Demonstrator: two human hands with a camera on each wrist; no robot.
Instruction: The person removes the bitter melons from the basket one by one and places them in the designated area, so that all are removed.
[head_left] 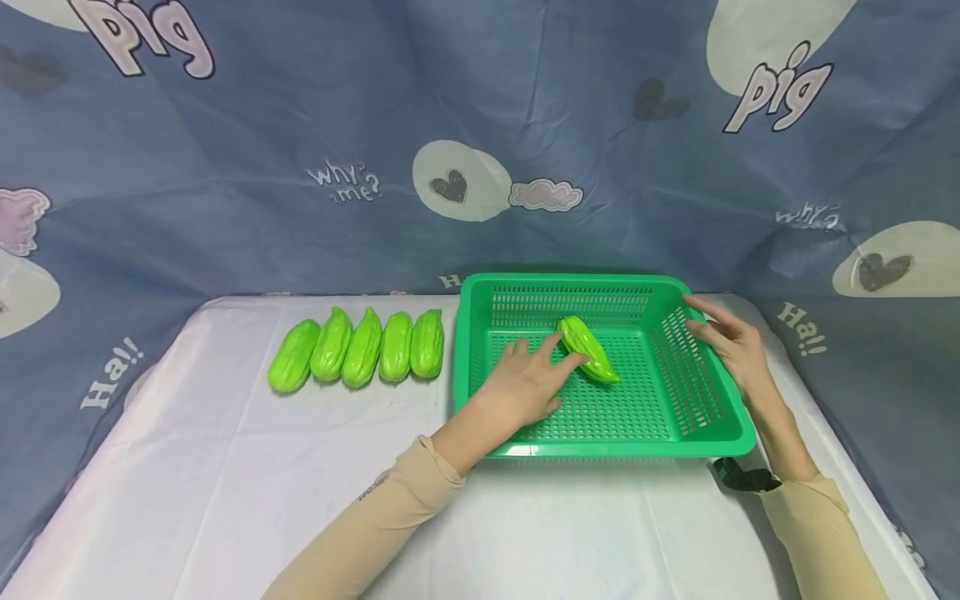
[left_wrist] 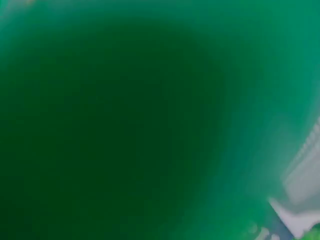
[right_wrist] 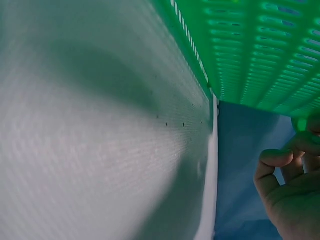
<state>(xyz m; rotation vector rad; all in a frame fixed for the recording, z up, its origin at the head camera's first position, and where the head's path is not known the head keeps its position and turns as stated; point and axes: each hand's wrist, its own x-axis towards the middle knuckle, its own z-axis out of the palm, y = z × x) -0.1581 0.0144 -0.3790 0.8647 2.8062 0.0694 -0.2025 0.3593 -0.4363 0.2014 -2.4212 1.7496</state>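
A bright green bitter melon point(head_left: 588, 350) lies slantwise on the floor of the green plastic basket point(head_left: 592, 448). My left hand point(head_left: 521, 385) reaches over the basket's left half, fingers spread; two fingertips are at the melon's left side, and the thumb is apart from it. On the basket's right rim, my right hand point(head_left: 735, 346) holds on with its fingers bent over the edge. The right wrist view shows those curled fingers point(right_wrist: 274, 159) by the slotted basket wall point(right_wrist: 260, 60). Blurred green fills most of the left wrist view, hiding the left hand there.
Several similar bitter melons point(head_left: 363, 348) lie side by side in a row left of the basket, on the white tablecloth point(head_left: 247, 483). A blue printed curtain point(head_left: 300, 233) hangs behind the table. A dark band point(head_left: 746, 477) is on the right wrist.
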